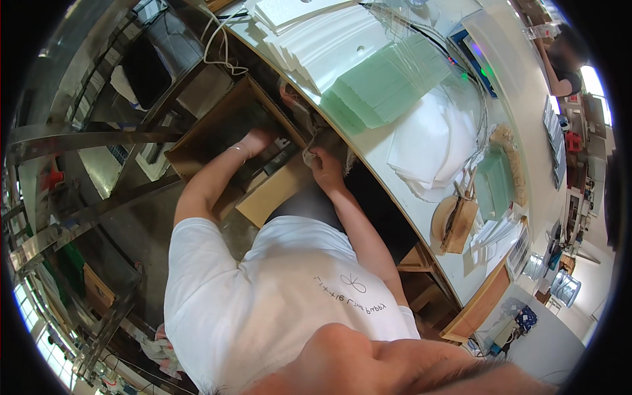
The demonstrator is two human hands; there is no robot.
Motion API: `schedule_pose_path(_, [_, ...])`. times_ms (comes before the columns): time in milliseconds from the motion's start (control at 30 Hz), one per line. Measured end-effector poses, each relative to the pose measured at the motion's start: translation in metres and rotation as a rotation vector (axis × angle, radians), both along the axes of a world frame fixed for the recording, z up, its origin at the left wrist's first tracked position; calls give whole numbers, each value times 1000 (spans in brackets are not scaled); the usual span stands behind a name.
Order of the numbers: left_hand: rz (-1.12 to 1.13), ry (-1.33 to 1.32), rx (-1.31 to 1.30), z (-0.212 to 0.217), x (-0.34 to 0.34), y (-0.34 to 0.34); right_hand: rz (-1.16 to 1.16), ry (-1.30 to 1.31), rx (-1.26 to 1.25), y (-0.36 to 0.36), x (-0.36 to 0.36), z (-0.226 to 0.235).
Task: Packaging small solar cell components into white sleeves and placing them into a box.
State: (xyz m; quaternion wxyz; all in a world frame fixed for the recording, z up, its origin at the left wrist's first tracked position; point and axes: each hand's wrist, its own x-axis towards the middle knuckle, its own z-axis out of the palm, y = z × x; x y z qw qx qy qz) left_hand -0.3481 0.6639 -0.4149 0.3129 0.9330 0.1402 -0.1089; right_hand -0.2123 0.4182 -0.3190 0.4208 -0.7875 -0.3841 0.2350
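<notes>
Cardboard box (207,122), open-topped, stands at ten o'clock from the picture's centre (twelve at the top edge), below table height and beside the seated person's lap. Its mouth faces up toward the wearer, which probably lets the left arm drop in without twisting. The left hand (259,141), at half past ten, is inside the mouth; its fingers are too shadowed to tell whether they are spread or closed on something. The right hand (327,172), just above centre toward twelve, is narrowed, thumb and fingers pinched on a pale crumpled strip (308,157) whose material cannot be made out. The strip lies near the box's right-hand rim, perhaps held there to be within reach of both hands. At nine, close to centre, a tan cardboard panel (273,191) slants toward the knees.

Edges: the table (421,214) runs its rim diagonally from eleven to four, bounding the right forearm; the right hand lies just beside it. White sheets (322,49) at twelve and a pale-green stack (388,92) at one sit close to that rim, seemingly placed for easy reach, though an elbow lifted outward could catch them. A metal frame (99,136) limits the far side at ten. The freest path for the left arm appears to be back over the box's near rim, toward eight.
</notes>
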Motion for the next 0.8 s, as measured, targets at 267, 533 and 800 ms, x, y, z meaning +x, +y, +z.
schedule_pose_path(267, [76, -392, 147, 170, -37, 21, -7, -17, -34, -1, 3, 4])
schedule_pose_path(533, [259, -518, -88, 251, -21, 1, 1, -115, 6, -2, 6, -7])
schedule_pose_path(800, [-175, -765, 567, 225, 58, -43, 56, -35, -162, -2, 1, 5])
